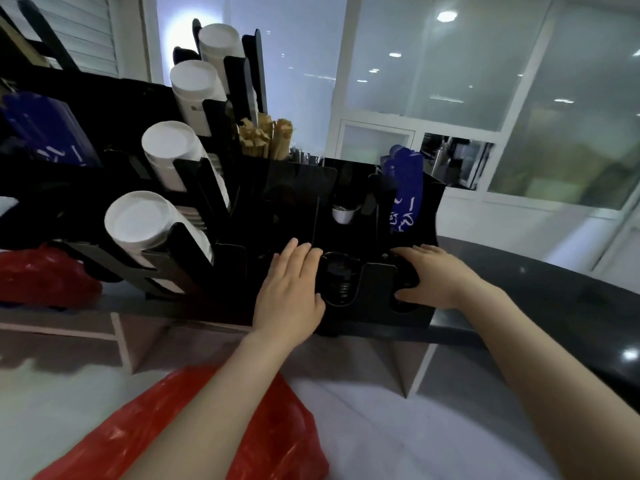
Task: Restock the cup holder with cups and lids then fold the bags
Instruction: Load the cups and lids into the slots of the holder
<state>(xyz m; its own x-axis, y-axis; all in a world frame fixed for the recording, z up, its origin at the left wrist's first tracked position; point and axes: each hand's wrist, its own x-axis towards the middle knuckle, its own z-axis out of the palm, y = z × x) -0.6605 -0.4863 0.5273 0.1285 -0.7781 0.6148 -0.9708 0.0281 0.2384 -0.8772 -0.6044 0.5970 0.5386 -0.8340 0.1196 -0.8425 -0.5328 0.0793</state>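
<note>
A black cup holder [374, 299] stands on the counter edge before me. Stacks of white cups [138, 223] lie slanted in its left slots, several in a row up to the back. Black lids [341, 282] sit in the front middle slot. My left hand [291, 289] lies flat with straight fingers on the holder's front, just left of the lids. My right hand [433, 278] rests on the front right slot, fingers curved over something dark that I cannot make out. One red plastic bag [270, 427] lies below my left arm; another red bag [45, 275] sits at the far left.
Wooden stirrers [263, 136] stand in a back compartment. Blue packets [407, 188] fill the holder's right rear slot, more blue packets [45, 129] at the upper left. A small white cup [343, 213] sits inside the holder. The dark counter [554, 292] extends right; glass partitions stand behind.
</note>
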